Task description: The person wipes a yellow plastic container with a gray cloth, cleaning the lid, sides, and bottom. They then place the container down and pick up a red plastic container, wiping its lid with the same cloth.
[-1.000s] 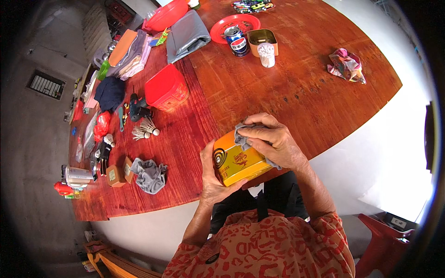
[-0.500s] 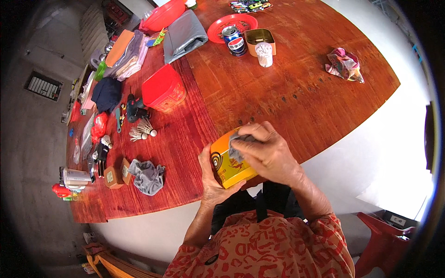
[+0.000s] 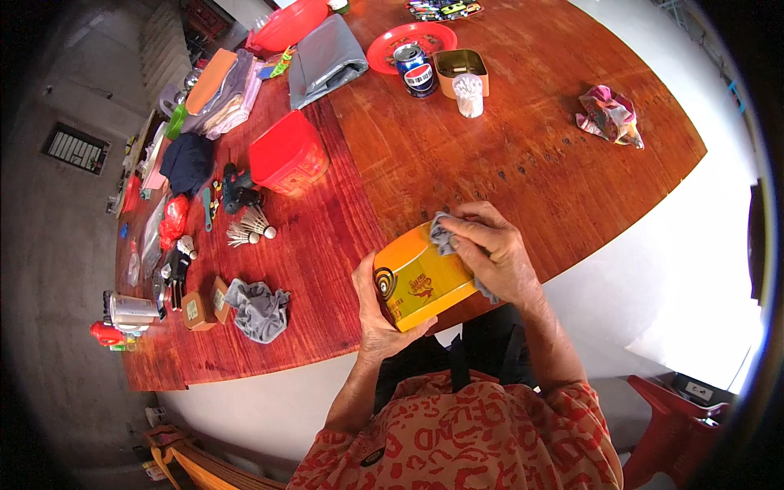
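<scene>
A yellow and orange box (image 3: pixel 427 276) with rounded corners is held tilted just above the near edge of the table. My left hand (image 3: pixel 377 314) grips its left end, thumb along the side and fingers underneath. In my right hand (image 3: pixel 500 255) a grey cloth (image 3: pixel 443 234) is pinched between thumb and fingers and pressed against the far right corner of the box. Part of the cloth hangs below that hand, at the right end of the box. The underside of the box is hidden.
Left on the red-brown table (image 3: pixel 523 122) lie a crumpled grey cloth (image 3: pixel 260 310), small brown boxes (image 3: pixel 198 311), shuttlecocks (image 3: pixel 253 224), a cordless drill (image 3: pixel 239 189) and a red container (image 3: pixel 287 153). Farther off stand a soda can (image 3: pixel 416 72), a cup of cotton swabs (image 3: pixel 468 95) and an open tin (image 3: pixel 461 64).
My right hand has slid the cloth rightward, from the top middle of the box to its far right corner. More of the box's printed side now shows. The left hand keeps its grip.
</scene>
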The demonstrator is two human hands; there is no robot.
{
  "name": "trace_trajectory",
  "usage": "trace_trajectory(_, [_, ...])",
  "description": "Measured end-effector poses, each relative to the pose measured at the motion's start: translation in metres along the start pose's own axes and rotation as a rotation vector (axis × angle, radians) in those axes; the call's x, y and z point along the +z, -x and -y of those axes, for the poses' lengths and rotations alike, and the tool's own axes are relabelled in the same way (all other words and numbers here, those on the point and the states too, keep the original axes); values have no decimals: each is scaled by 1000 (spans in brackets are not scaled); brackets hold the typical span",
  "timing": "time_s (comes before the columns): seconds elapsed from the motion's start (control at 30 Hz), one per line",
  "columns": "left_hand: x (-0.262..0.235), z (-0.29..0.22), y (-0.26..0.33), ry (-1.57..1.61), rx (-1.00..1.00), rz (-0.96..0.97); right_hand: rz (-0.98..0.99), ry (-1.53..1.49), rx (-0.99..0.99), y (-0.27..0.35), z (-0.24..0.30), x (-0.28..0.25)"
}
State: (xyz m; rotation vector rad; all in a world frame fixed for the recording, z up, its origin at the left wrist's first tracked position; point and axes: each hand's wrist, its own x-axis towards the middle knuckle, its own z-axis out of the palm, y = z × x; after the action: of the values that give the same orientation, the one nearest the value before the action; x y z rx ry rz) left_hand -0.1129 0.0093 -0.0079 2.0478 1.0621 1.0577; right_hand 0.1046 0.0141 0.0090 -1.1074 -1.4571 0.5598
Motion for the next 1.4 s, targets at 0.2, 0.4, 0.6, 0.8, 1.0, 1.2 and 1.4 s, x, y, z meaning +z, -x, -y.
trace_trajectory(0.2, [5,4,-1,248,-86,-61,70,7,50,14,5,-14])
trace_trajectory(0.4, [6,-9,-6,97,-101,-31,184,343,-319,6,57,4])
trace_trajectory(0.6, [-3,7,-2,736,-246,13,109,42,-291,9,31,-10])
trace_trajectory(0.8, [-3,24,9,1357,-388,2,91,-107,-224,37,33,-20])
trace_trajectory(1.0, [2,42,11,1449,-510,21,129,42,-287,11,37,-16])
trace_trajectory(1.2, [7,52,10,1429,-541,63,104,47,-150,-17,4,2])
trace_trajectory(1.4, [11,74,19,1587,-542,-8,-9,-9,-130,3,0,6])
